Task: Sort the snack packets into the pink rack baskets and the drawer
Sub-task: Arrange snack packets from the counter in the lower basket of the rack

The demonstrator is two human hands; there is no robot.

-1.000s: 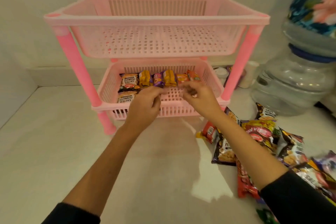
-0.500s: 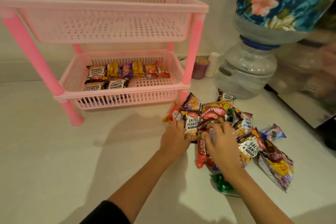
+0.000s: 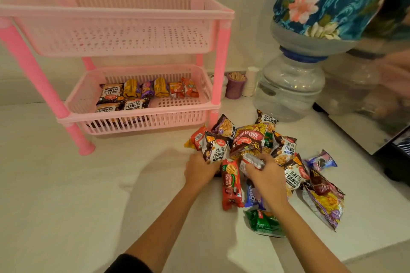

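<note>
The pink rack has two baskets. The upper basket [image 3: 115, 10] holds nothing. The lower basket [image 3: 137, 115] holds several packets: salted peanuts at the left, yellow, purple and orange ones along the back. To the right of the rack, a pile of snack packets [image 3: 250, 137] lies on the white counter. My left hand [image 3: 200, 172] grips a dark salted peanuts packet [image 3: 217, 149] at the pile's left edge. My right hand [image 3: 265, 176] curls round a small red and silver packet [image 3: 251, 161] in the middle of the pile. No drawer is in view.
A large water bottle [image 3: 290, 86] under a blue floral cover [image 3: 328, 0] stands behind the pile. A purple cup of sticks [image 3: 235, 85] and stacked white cups [image 3: 250, 82] sit beside the rack's right leg. A dark appliance [image 3: 397, 157] is at the right edge.
Both hands have left the lower basket and come down to the pile on the right. The left hand has taken hold of a salted peanuts packet, the right a small packet.
</note>
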